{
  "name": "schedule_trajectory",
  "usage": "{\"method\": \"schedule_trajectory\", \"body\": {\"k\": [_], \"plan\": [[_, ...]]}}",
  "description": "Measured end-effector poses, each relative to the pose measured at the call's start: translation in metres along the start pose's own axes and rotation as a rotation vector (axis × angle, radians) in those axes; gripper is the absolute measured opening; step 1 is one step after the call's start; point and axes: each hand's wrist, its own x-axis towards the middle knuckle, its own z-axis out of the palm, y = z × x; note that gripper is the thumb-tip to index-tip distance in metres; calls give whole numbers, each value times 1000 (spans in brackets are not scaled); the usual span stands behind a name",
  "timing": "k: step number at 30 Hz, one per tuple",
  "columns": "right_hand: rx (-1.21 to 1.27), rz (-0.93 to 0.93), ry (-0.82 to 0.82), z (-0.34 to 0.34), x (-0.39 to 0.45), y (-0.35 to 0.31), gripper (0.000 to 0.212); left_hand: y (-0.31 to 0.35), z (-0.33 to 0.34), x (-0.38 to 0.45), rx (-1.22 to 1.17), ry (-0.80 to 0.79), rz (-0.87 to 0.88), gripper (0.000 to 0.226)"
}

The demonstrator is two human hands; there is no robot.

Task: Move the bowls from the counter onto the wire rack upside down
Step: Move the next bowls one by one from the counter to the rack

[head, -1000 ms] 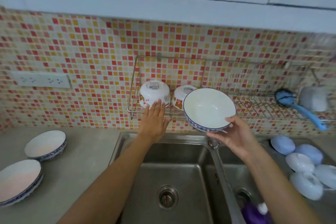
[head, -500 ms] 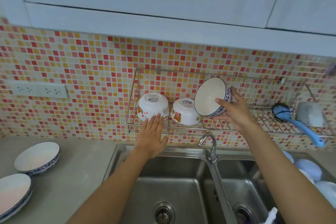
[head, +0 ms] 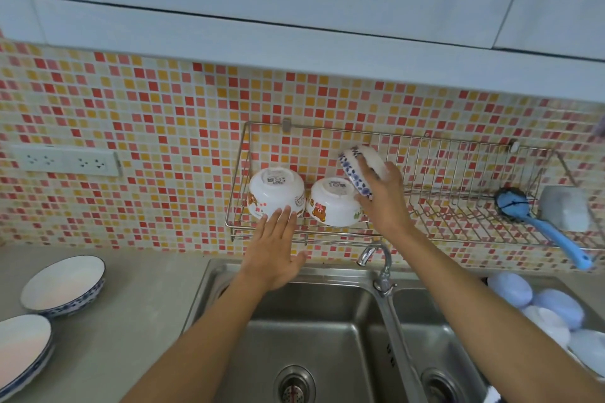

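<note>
Blue-patterned bowl (head: 357,171) tilted over the wire rack (head: 458,206), gripped at the rim by the right hand (head: 381,196).

Left hand (head: 273,245) flat and spread, fingertips (head: 284,213) at the lower edge of the first upturned bear-print bowl (head: 276,191). Second bear-print bowl (head: 332,201) just beside it, also bottom up, touching the held bowl's rim. Bare wire to the right of the hand as far as a blue brush (head: 537,222) and a grey sponge (head: 564,211) (far end). Two shallow bowls (head: 62,285) upright on the counter (head: 131,304), left of the double sink (head: 311,337); pale rounded dishes (head: 540,301) in the right basin's corner.
</note>
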Motion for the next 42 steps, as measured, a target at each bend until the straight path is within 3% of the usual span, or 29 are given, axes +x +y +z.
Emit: {"method": "schedule_trajectory", "body": {"k": [6,19,24,36,39,42], "plan": [[-409,-191,-176,20,1,-12,96,0,-3,-1,-19,4,4,85],[-407,-263,-327,28,9,-3,87,2,-2,0,-8,-4,-6,79],[-425,-247,-334,28,11,0,96,2,-2,0,-8,10,-5,79],[-171,-105,-440,37,14,12,102,3,-1,0,11,-6,-22,84],[46,-40,-330,38,7,19,90,7,-5,3,-37,-19,-48,87],[106,45,-222,39,-4,17,79,15,-9,15,-45,-10,-46,86]]}}
